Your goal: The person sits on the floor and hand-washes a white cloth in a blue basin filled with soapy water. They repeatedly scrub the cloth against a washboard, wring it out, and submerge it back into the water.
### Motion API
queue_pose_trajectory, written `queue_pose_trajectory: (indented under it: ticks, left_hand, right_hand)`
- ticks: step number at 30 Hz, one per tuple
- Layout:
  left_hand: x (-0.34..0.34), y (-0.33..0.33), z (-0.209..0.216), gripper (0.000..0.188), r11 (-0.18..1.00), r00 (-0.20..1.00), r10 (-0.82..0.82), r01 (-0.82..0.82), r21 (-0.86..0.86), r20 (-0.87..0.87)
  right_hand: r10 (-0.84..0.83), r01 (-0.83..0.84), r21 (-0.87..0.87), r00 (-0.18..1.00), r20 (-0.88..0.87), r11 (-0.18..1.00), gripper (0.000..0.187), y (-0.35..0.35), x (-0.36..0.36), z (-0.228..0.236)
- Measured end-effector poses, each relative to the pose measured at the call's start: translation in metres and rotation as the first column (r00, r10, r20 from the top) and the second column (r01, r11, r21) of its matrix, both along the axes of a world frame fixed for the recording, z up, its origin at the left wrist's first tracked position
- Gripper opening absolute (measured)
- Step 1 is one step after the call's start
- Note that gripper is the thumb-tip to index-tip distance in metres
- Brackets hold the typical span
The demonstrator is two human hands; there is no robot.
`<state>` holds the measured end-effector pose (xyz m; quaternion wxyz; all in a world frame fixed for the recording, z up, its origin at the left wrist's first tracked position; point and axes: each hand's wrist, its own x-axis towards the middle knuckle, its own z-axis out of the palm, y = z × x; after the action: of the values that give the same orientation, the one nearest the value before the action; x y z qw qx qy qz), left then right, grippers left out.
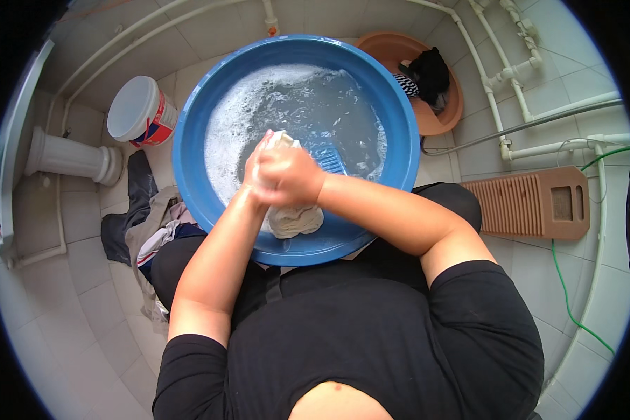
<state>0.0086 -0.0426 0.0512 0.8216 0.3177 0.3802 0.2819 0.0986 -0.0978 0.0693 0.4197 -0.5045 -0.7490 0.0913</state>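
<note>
Both of my hands are together over the near half of a large blue basin (pixel 189 150). Between them is a cream-white wet cloth (pixel 295 221), bunched up, with its lower end hanging toward the near rim. My right hand (pixel 292 175) is closed in a fist around the cloth and covers part of my left hand (pixel 254 168), which grips it from the other side. Grey soapy water (pixel 315 105) with white foam fills the basin. A blue ribbed washboard (pixel 329 159) shows partly above the water beside my right wrist.
At the far right stands an orange-brown tub (pixel 444 124) with dark clothes (pixel 430 73). A brown washboard (pixel 532 204) leans at right near white pipes (pixel 493 112) and a green hose (pixel 563 287). On the left are a white bucket (pixel 134 108) and a clothes pile (pixel 157 231).
</note>
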Motion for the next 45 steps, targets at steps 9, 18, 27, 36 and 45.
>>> queue_pose_trajectory:
  ticks: [9, 18, 27, 36, 45]
  left_hand:
    - [-0.010, 0.016, -0.037, 0.039, 0.935, 0.918, -0.170, 0.266, -0.237, 0.359]
    - [0.007, 0.023, -0.025, 0.033, 0.980, 0.961, -0.016, 0.070, -0.189, 0.275]
    - [-0.042, 0.054, -0.051, 0.063, 0.568, 0.519, -0.090, 0.728, 0.384, -0.850]
    - [-0.052, 0.041, -0.005, 0.035, 0.564, 0.316, -0.059, 0.793, 0.229, -0.947]
    - [-0.045, 0.045, -0.065, 0.058, 0.739, 0.789, 0.351, 0.097, 0.666, -0.504]
  right_hand:
    - [-0.064, 0.072, -0.075, 0.993, 0.099, 0.995, 0.023, 0.002, -0.007, -0.009]
    - [-0.492, 0.590, -0.488, 0.807, 0.327, 0.644, 0.027, 0.031, 0.069, -0.019]
    - [-0.333, 0.459, -0.091, 0.753, 0.567, 0.884, 0.040, 0.019, 0.110, -0.034]
    - [0.045, 0.525, -0.671, 0.769, 0.637, 0.524, 0.039, 0.014, 0.090, -0.012]
    - [0.293, 0.512, -0.688, 0.649, 0.702, 0.514, 0.031, 0.016, 0.125, 0.002]
